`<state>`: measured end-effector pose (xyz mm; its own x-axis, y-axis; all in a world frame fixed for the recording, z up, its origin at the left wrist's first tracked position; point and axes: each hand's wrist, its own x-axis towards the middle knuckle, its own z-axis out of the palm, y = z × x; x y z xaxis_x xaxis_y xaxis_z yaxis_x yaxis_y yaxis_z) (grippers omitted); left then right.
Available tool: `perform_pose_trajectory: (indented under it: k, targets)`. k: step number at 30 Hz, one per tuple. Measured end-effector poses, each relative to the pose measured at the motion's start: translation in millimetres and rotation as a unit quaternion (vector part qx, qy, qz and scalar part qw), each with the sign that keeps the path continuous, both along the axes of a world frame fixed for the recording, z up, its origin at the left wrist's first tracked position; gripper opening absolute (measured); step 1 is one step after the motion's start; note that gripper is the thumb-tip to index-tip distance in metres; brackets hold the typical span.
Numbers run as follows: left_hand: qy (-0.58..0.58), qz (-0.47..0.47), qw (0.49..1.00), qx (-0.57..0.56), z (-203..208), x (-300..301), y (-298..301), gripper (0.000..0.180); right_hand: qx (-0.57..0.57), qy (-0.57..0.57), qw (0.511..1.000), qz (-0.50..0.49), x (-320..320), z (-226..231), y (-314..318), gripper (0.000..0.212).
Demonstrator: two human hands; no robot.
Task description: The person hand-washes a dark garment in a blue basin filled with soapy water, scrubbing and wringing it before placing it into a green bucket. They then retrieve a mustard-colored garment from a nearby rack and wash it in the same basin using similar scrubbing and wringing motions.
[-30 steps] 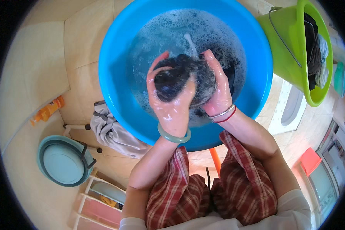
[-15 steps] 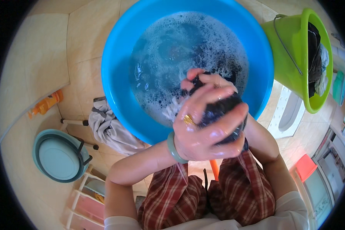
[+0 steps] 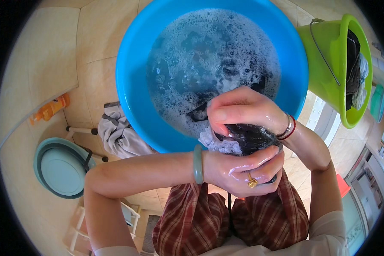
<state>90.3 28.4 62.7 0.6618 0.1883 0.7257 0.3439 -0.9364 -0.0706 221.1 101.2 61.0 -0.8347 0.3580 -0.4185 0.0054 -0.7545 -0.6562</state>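
Note:
Between my two hands is a wet, bunched black cloth, held above the near rim of a big blue basin. My left hand, with a gold ring and a pale green bangle at the wrist, curls around the cloth from below. Over its top bends my right hand, its fingers closed down on the far side. White frothy or lacy material bulges out at the cloth's left end; whether it is suds or fabric is unclear. Foamy water in the basin partly covers more dark fabric.
A lime-green bucket with clothes in it leans at the right of the basin. Grey fabric lies to the left, beside a white-legged stand. Further left are a teal basin and an orange bottle.
Both hands have drawn nearer to me with the black cloth. My left hand has turned and dropped underneath it, while my right has come over the top.

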Motion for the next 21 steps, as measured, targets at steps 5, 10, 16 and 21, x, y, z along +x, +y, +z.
perform_pose_trajectory:
  k: [5, 10, 16, 21]
  targets:
    - [0.027, -0.018, 0.999, 0.042, -14, 3, -3, 0.019, 0.062, -0.065, 0.995, 0.04, -7, 1, 3, 0.04]
    - [0.032, -0.044, 0.998, 0.029, -35, 8, -5, 0.023, 0.151, -0.125, 0.979, 0.053, -6, -14, 1, 0.043]
    - [0.124, -0.108, 0.985, 0.043, -61, 5, -4, 0.023, 0.227, -0.193, 0.953, 0.051, -10, -43, -8, 0.045]
    - [0.101, -0.184, 0.969, -0.13, -80, 2, 2, 0.019, 0.044, -0.206, 0.977, -0.041, -1, -92, -13, 0.044]
